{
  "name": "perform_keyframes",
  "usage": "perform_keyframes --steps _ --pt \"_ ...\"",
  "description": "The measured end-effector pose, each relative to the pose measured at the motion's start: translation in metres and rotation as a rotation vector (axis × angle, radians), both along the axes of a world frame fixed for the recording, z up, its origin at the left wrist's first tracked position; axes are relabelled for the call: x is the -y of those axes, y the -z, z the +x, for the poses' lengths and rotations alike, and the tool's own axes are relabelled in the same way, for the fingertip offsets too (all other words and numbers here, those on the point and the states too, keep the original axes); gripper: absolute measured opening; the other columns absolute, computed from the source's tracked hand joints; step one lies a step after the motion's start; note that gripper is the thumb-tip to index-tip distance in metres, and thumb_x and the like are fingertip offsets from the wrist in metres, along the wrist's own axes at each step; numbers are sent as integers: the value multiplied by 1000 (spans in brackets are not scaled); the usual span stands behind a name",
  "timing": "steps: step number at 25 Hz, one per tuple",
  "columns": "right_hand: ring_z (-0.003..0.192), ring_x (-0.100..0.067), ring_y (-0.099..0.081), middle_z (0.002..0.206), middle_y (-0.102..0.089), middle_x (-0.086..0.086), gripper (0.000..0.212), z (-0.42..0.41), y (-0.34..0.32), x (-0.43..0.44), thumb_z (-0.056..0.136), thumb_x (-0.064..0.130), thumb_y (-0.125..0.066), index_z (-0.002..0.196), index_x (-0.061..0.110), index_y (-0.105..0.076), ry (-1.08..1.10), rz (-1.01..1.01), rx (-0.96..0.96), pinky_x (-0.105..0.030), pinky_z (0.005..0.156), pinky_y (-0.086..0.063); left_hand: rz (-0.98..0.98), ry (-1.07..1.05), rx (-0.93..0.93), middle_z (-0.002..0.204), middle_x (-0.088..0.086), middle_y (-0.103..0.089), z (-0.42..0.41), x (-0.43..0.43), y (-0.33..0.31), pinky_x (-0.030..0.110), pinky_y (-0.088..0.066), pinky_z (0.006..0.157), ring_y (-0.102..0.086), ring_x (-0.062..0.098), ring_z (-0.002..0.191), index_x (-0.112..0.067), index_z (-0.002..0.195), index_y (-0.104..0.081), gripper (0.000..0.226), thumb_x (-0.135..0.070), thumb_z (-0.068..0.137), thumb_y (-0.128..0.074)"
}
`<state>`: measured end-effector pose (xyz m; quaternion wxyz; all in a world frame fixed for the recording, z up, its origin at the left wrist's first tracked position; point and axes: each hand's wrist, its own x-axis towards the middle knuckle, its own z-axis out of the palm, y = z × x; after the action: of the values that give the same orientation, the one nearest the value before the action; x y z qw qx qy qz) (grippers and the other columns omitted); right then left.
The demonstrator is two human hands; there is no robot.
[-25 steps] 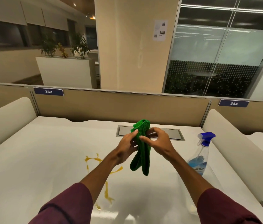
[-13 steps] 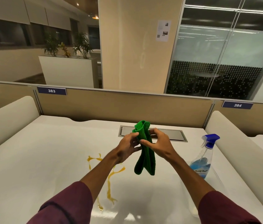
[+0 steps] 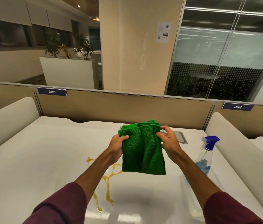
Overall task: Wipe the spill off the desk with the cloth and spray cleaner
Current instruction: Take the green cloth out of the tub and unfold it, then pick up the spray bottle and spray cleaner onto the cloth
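above the desk [image 3: 30,159], both hands, left [image 3: 117,147] and right [image 3: 168,141], gripping a green cloth [image 3: 142,151]

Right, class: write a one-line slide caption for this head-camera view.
Both hands, left hand and right hand, hold a green cloth above a yellow spill on the white desk.

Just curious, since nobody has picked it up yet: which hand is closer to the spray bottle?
The right hand, gripping the green cloth's right edge, just left of the spray bottle. The left hand holds the cloth's far edge.
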<state>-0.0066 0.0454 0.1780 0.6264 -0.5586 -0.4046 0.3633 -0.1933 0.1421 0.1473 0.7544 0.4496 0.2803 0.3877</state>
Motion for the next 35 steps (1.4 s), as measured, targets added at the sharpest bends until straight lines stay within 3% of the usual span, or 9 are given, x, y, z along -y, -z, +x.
perform_keyframes --steps 4,7,9,12,18,21,26,31,35 --pt "66 -17 -53 83 -57 -7 22 14 1 -3 89 -2 -42 106 13 -44 180 -77 -126 -31 54 -42 28 -7 -24 109 15 -67 -13 -6 -1 39 -56 82 -66 26 95 0 124 -55 32 4 96 -39" --pt "64 -16 -60 82 -65 -6 23 20 4 1 89 27 -44 95 14 -62 12 -203 -176 -27 55 -44 91 61 -102 100 8 -74 -18 -7 -8 32 -58 70 -71 21 88 -6 116 -62 29 1 96 -42" --pt "89 -21 -71 102 -73 -8 36 24 10 3 90 41 -56 110 13 -66 -124 -182 -116 -35 74 -56 130 109 -136 94 5 -76 -19 -7 -16 30 -58 66 -72 18 84 -12 107 -66 30 1 96 -42" --pt "103 -33 -67 116 -68 -20 62 30 14 4 69 12 -80 124 0 -54 -178 -99 -174 -44 86 -56 191 162 -165 96 6 -76 -24 -9 -26 30 -58 69 -71 18 87 -14 105 -68 32 1 96 -41" --pt "97 -28 -71 110 -72 -15 35 28 0 8 72 1 -75 107 6 -71 -351 -69 -205 -31 73 -59 178 166 -122 106 9 -71 -30 -14 -18 41 -53 89 -63 25 103 -12 111 -64 29 -1 98 -40" --pt "92 -23 -72 102 -74 -11 29 22 -18 6 76 10 -74 104 8 -66 -318 -48 -107 -30 71 -58 101 119 -71 103 9 -70 -32 -13 -10 38 -52 85 -61 25 101 -11 108 -64 28 -2 97 -41" --pt "87 -21 -69 94 -68 -11 16 3 -58 0 84 14 -70 94 12 -57 -331 -52 307 -30 73 -58 -131 105 114 96 9 -71 -40 -18 4 38 -46 81 -57 22 93 -13 104 -69 38 -25 84 -39" --pt "84 -18 -69 86 -70 -1 14 -30 -97 -1 82 16 -72 89 20 -60 -472 4 401 -29 72 -58 -268 74 94 109 16 -61 -31 -10 -7 45 -39 100 -54 32 104 -10 117 -58 42 -32 100 -27" --pt "83 -22 -66 87 -68 -8 15 -38 -105 -6 81 4 -71 89 14 -62 -477 69 170 -29 73 -59 -190 -63 -207 77 9 -59 -49 15 3 27 -51 58 -62 18 61 -11 74 -59 32 -11 100 -41"
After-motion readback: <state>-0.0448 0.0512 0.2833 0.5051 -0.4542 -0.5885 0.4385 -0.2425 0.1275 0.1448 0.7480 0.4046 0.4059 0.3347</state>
